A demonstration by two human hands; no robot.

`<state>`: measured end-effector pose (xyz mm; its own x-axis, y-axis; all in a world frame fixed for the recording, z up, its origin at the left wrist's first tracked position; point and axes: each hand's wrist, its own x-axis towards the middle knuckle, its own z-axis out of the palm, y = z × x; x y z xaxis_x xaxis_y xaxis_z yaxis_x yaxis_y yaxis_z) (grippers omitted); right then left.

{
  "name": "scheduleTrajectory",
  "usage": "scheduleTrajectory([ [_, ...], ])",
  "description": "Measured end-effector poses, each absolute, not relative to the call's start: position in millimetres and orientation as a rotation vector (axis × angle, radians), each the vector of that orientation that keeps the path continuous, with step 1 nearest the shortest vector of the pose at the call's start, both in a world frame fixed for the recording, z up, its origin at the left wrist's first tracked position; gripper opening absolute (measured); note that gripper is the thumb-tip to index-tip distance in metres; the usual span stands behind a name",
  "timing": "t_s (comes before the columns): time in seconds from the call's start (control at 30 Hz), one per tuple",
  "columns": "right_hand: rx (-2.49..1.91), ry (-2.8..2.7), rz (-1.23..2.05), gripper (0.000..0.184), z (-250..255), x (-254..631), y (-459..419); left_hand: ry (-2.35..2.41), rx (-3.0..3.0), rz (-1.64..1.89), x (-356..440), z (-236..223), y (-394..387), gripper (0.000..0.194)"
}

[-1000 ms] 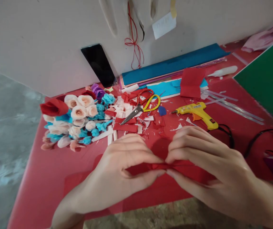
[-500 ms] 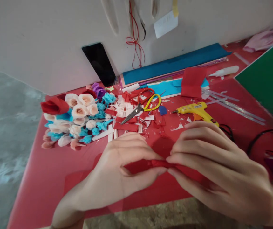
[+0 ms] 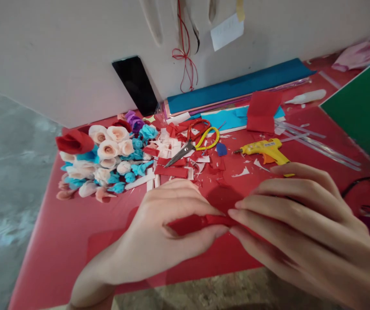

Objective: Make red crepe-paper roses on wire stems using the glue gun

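Note:
Between my hands is a narrow rolled piece of red crepe paper (image 3: 217,220), low over the front of the table. My left hand (image 3: 168,232) pinches its left part between thumb and fingers. From the right, my right hand (image 3: 301,224) pinches the other end with thumb and fingertips; much of the paper there is hidden behind the fingers. Beyond my hands lie scissors (image 3: 187,148) with one red and one yellow handle, on red and white paper scraps (image 3: 172,172). A yellow hot glue gun (image 3: 265,148) rests just past my right hand.
Paper flowers (image 3: 107,150) in white, blue, red and purple are bunched at the left. A phone (image 3: 135,84) leans on the wall. Blue paper (image 3: 236,86), a red sheet (image 3: 264,112), glue sticks (image 3: 323,148) and a white bottle (image 3: 307,97) lie behind. A green board (image 3: 362,101) stands right.
My right hand has shifted slightly to the right and its fingers have straightened a little, covering more of the glue gun's handle. My left hand keeps its pinch on the red paper.

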<state>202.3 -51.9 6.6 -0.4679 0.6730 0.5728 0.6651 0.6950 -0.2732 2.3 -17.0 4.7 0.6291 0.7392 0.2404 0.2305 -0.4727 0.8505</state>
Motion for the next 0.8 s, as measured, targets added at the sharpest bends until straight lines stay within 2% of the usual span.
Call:
scheduleTrajectory([
  [0.4,-0.976,-2.228,0.310,0.021,-2.4,207.2,-59.5,0.704,2.049,0.830,0.3,3.6,-16.5,0.013],
  [0.8,-0.895,-2.278,0.283,0.024,-4.7,208.0,-61.5,0.708,2.062,0.806,1.1,6.4,-15.7,0.009],
])
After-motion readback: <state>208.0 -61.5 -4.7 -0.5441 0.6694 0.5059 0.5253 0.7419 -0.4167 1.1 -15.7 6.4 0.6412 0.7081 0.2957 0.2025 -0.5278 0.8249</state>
